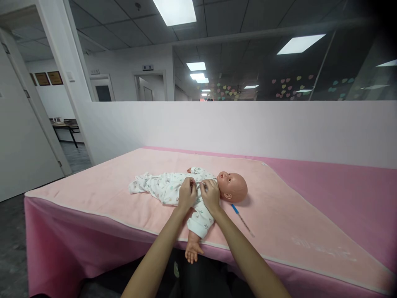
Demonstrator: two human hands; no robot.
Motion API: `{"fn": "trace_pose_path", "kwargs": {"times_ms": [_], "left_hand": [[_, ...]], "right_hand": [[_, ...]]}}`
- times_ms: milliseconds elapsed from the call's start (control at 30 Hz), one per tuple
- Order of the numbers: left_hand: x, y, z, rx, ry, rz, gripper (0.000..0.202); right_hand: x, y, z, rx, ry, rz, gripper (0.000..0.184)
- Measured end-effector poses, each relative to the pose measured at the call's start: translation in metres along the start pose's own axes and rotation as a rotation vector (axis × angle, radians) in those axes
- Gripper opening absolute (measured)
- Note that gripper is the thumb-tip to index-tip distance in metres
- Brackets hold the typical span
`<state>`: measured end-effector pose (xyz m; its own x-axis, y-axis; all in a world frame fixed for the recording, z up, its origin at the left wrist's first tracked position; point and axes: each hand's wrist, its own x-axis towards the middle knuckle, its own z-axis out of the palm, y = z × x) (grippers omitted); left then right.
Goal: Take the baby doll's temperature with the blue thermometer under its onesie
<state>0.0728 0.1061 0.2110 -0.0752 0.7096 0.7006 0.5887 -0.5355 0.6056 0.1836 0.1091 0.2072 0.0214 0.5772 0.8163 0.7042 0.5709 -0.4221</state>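
Observation:
A baby doll (233, 186) lies on its back across the table, head to the right, in a white patterned romper (169, 186). Over its chest, my left hand (187, 193) pinches the romper's front, fingers closed. My right hand (210, 194) is closed on the same cloth close to the doll's neck, a short gap from the left. A strip of the romper's edge shows between my fingertips; any fastener there is too small to make out. Beside the doll's head lies a thermometer (242, 220) with a blue end. One doll arm hangs toward the table's front edge.
A pale pink blanket (102, 198) covers much of the table, over a darker pink cloth (341, 182). Behind it rises a white half wall (248, 128) with glass above. A door (27, 116) stands at the left.

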Motion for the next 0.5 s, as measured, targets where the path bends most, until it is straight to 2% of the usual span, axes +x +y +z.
{"fn": "trace_pose_path", "kwargs": {"times_ms": [200, 333, 500], "left_hand": [[0.0014, -0.0011, -0.0012, -0.014, -0.020, 0.053, 0.015], [0.0012, -0.0027, 0.0018, -0.043, 0.008, 0.079, 0.020], [0.0019, -0.0039, 0.0039, -0.029, 0.035, 0.100, 0.017]], "right_hand": [[0.0003, -0.0001, -0.0001, -0.006, 0.006, -0.035, 0.017], [0.0002, 0.0004, 0.0006, -0.012, 0.010, -0.013, 0.016], [0.0001, 0.0014, 0.0007, -0.011, 0.008, -0.001, 0.016]]}}
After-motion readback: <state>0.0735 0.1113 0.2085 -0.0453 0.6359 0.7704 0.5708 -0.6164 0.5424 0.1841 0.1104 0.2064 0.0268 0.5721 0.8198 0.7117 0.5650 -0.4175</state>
